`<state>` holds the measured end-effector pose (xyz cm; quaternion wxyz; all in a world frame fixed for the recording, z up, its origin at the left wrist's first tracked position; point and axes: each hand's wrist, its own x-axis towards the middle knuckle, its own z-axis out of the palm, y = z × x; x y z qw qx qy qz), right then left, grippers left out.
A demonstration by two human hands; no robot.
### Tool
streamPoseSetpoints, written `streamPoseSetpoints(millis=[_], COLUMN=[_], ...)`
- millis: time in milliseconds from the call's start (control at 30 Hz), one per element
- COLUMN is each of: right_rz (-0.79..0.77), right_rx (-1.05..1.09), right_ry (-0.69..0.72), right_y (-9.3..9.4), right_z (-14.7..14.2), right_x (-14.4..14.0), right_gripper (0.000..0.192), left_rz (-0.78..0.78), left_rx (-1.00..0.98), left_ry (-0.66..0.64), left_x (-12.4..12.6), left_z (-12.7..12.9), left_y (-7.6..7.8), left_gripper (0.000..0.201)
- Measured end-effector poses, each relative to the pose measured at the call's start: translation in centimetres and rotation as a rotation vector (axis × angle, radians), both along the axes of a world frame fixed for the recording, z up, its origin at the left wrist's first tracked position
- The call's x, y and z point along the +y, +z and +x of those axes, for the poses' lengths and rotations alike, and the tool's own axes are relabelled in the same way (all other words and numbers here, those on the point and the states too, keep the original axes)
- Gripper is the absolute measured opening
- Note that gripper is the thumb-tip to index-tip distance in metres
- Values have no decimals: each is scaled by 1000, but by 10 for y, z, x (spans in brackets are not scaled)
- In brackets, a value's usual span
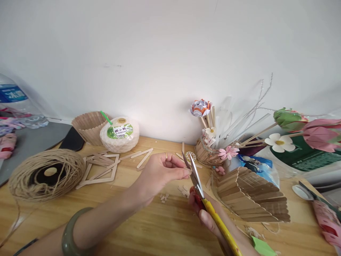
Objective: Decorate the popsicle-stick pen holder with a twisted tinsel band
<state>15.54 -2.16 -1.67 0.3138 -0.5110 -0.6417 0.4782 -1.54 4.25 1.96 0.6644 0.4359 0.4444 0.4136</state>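
My left hand point(162, 174) is closed in a pinch, thumb against forefinger, right beside the blades; whatever lies between the fingertips is too small and hidden to make out. In my right hand point(204, 209) is a pair of scissors point(198, 186) with yellow and red handles, its blades parted and pointing up and away. Small cut wooden bits point(164, 197) lie on the table below my hands. Behind them are loose craft sticks point(145, 158) and a small pale disc with holes point(191, 156).
At left are a ball of twine point(48, 174), a stick frame point(102, 179), a wooden stick basket point(89, 122) and a wrapped coconut point(119, 137) with a green straw. At right stand a curved stick panel point(250, 195) and a small pot point(206, 151) with paper flowers.
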Motion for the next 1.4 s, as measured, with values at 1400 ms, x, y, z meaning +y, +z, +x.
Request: streamPoseSetpoints(millis=[1400], right_rz=[-55], right_rx=[81], right_ry=[60], right_y=[10], right_z=[-5], right_x=[5], right_gripper=[60], left_rz=[-52], left_rx=[-99], left_ry=[3], left_x=[-5], left_z=[5], left_y=[-1], left_gripper=[14])
